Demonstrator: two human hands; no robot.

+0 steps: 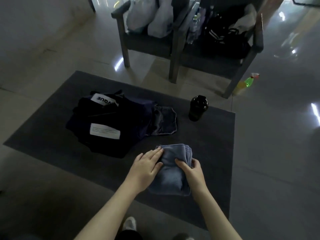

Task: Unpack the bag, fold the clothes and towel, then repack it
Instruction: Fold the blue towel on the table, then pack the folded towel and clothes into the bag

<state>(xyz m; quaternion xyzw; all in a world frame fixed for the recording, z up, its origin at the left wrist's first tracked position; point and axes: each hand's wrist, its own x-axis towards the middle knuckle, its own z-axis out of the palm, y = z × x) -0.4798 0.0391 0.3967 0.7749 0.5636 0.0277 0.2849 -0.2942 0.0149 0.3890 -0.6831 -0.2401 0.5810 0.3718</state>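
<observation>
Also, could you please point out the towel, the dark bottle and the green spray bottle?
towel [170, 179]: head view, folded top face between the hands.
dark bottle [198, 109]: head view, its body.
green spray bottle [248, 81]: head view, green body.

A dark grey rectangular mat [52, 135] lies on the glossy tiled floor [277, 153]. Beyond it stand two dark-framed armchairs [125, 49] side by side. The left seat holds white plastic bags [155, 19], the right a black white-striped bag [218, 35]. A green spray bottle [248, 81] lies beside the right chair's leg.

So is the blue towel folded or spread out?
Folded: the towel is a compact bundle, with stacked layer edges visible at its right side.
</observation>
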